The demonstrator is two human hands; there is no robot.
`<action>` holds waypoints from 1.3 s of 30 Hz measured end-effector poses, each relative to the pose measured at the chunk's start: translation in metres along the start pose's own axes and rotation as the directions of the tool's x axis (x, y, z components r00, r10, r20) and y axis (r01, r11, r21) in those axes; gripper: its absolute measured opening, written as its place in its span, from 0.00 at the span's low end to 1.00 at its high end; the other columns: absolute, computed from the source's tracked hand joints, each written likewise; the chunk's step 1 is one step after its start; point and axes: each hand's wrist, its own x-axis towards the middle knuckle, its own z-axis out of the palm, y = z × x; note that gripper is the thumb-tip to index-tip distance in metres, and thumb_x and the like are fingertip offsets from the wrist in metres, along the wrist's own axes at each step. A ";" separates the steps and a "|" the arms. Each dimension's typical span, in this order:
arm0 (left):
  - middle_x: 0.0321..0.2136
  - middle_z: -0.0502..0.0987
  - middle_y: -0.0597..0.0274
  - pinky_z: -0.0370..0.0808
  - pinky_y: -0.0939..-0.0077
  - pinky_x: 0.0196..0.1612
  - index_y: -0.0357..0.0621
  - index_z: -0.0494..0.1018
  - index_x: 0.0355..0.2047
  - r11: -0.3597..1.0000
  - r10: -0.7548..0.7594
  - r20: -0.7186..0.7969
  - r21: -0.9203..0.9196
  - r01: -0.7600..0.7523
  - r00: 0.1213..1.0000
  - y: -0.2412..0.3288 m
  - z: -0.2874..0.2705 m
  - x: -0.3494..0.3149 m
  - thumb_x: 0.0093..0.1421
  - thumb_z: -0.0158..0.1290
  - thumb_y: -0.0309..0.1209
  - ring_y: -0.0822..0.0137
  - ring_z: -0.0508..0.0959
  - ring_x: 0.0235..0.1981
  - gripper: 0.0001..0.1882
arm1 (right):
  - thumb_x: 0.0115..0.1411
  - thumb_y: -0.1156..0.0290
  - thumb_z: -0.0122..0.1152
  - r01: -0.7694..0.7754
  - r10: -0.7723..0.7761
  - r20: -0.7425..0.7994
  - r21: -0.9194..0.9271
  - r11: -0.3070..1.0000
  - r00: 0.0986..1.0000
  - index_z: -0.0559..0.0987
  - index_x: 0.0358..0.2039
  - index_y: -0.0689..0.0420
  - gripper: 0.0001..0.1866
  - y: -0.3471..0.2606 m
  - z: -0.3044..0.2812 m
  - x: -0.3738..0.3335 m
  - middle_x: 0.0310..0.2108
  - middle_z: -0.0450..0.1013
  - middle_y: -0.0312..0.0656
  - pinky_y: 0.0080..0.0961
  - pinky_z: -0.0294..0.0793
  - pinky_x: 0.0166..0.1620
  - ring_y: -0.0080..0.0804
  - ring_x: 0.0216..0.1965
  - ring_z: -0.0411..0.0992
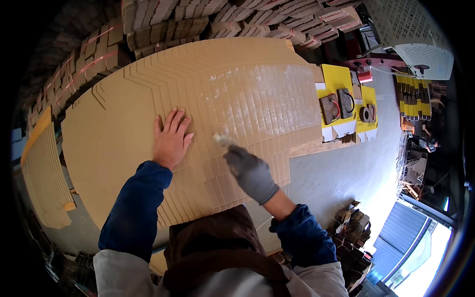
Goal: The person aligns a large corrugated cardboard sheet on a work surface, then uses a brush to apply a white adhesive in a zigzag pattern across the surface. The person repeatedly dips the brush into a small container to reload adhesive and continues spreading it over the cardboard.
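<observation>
Fanned-out flat cardboard sheets (123,116) lie overlapped on the work surface in front of me, their edges making a row of narrow strips. My left hand (171,137), bare, rests palm down on them with its fingers spread. In a grey glove, my right hand (250,171) is closed round a brush (223,139); only its pale, whitish head shows past the fingers. The brush head is at the strips just right of my left hand; whether it touches them I cannot tell. Wet, shiny whitish smears (267,99) cover the strips further right.
Bundled cardboard stacks (168,29) line the far side. Another fanned stack (44,173) stands at the left. Beyond the right end, dark blocks with handles (345,102) and tape rolls (367,113) sit on yellow sheets (336,76). A perforated metal guard (413,34) stands far right.
</observation>
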 end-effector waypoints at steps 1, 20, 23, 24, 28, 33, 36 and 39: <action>0.65 0.61 0.59 0.47 0.41 0.68 0.46 0.67 0.58 1.000 -0.003 -0.003 0.001 0.003 1.000 -0.001 0.000 -0.002 0.63 0.52 0.38 0.58 0.55 0.69 0.24 | 0.60 0.73 0.57 -0.025 0.028 0.153 -0.023 0.999 0.988 0.80 0.42 0.52 0.11 -0.014 0.003 -0.005 0.46 0.77 0.44 0.35 0.79 0.40 0.45 0.38 0.78; 0.66 0.59 0.59 0.46 0.41 0.68 0.47 0.65 0.60 0.999 -0.020 0.010 0.030 0.020 1.000 -0.003 0.005 -0.005 0.64 0.51 0.39 0.58 0.54 0.70 0.25 | 0.57 0.75 0.52 0.018 0.008 0.144 -0.179 0.984 0.990 0.76 0.37 0.54 0.07 0.024 -0.017 -0.025 0.51 0.71 0.48 0.41 0.79 0.42 0.47 0.41 0.76; 0.66 0.60 0.60 0.47 0.40 0.68 0.47 0.66 0.59 1.000 0.009 -0.037 0.028 -0.008 0.999 0.001 0.010 0.003 0.64 0.51 0.40 0.59 0.55 0.69 0.24 | 0.58 0.75 0.52 -0.022 0.010 -0.066 -0.177 0.984 0.998 0.76 0.37 0.54 0.08 0.085 -0.017 -0.037 0.47 0.72 0.48 0.40 0.78 0.40 0.46 0.42 0.76; 0.65 0.61 0.61 0.48 0.39 0.67 0.48 0.67 0.58 0.999 0.012 -0.053 0.037 -0.010 0.999 0.001 0.010 0.003 0.64 0.52 0.40 0.59 0.55 0.69 0.24 | 0.58 0.75 0.52 -0.112 0.107 -0.038 -0.196 0.974 0.994 0.77 0.37 0.54 0.08 0.101 -0.030 -0.034 0.46 0.73 0.48 0.40 0.78 0.41 0.47 0.42 0.75; 0.65 0.61 0.61 0.48 0.40 0.67 0.48 0.67 0.58 0.999 -0.021 -0.011 0.049 0.021 1.000 -0.003 0.007 -0.002 0.63 0.52 0.40 0.60 0.55 0.69 0.24 | 0.59 0.74 0.54 -0.069 0.083 0.057 -0.216 0.974 0.995 0.77 0.39 0.53 0.08 0.066 -0.036 -0.028 0.48 0.74 0.47 0.42 0.77 0.43 0.48 0.44 0.75; 0.66 0.59 0.58 0.46 0.41 0.68 0.47 0.65 0.59 1.000 -0.007 -0.005 0.029 0.007 1.000 -0.001 0.008 0.002 0.64 0.50 0.39 0.57 0.54 0.70 0.24 | 0.59 0.76 0.53 -0.301 0.336 0.088 -0.275 0.913 0.938 0.79 0.42 0.56 0.11 0.131 -0.052 -0.028 0.50 0.74 0.48 0.42 0.77 0.47 0.50 0.46 0.75; 0.66 0.59 0.58 0.46 0.41 0.68 0.47 0.66 0.59 0.999 -0.024 0.012 0.028 0.024 1.000 -0.003 0.006 -0.002 0.64 0.51 0.38 0.57 0.54 0.70 0.24 | 0.58 0.75 0.55 -0.088 0.086 -0.019 -0.232 0.969 0.996 0.77 0.39 0.56 0.08 0.101 -0.047 -0.028 0.45 0.73 0.49 0.44 0.77 0.41 0.51 0.42 0.75; 0.66 0.60 0.61 0.47 0.40 0.68 0.49 0.66 0.59 0.999 0.003 -0.018 0.042 -0.002 1.000 0.006 0.009 0.007 0.64 0.52 0.40 0.59 0.54 0.70 0.24 | 0.58 0.74 0.54 0.001 -0.051 -0.178 -0.273 0.962 0.983 0.77 0.35 0.54 0.05 0.158 -0.030 -0.046 0.42 0.74 0.48 0.44 0.77 0.37 0.51 0.38 0.76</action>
